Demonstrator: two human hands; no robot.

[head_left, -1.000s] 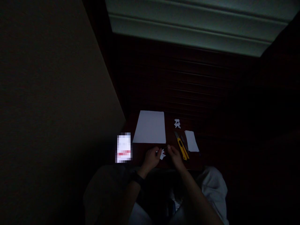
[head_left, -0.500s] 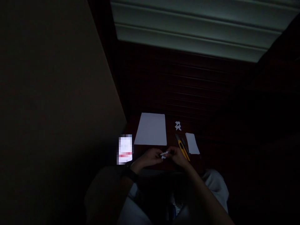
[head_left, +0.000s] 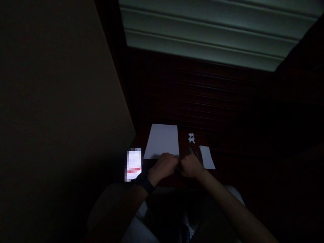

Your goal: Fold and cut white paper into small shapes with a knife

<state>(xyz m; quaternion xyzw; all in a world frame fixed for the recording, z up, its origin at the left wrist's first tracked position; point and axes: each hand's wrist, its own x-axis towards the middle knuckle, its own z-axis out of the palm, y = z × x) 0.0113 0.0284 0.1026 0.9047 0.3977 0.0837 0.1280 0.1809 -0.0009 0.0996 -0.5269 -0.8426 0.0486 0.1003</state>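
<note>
The scene is very dark. My left hand [head_left: 163,167] and my right hand [head_left: 190,166] are curled into fists, knuckles almost touching, just above the near edge of a dark wooden table [head_left: 227,158]. What they pinch between them is hidden by the fingers. A dark band sits on my left wrist. A white sheet of paper [head_left: 162,140] lies flat right behind my left hand. The tip of a utility knife [head_left: 191,151] shows behind my right hand; the rest is covered by the hand.
A small folded white paper shape [head_left: 191,137] lies right of the sheet. A smaller white slip [head_left: 207,157] sits further right. A lit, blurred screen [head_left: 133,164] glows at the left. A pale wall [head_left: 55,101] closes the left side. Slatted blinds [head_left: 202,33] hang behind the table.
Both hands moved forward and closed into fists side by side. The small white scrap held between the fingers earlier no longer shows. My right hand now covers most of the yellow knife.
</note>
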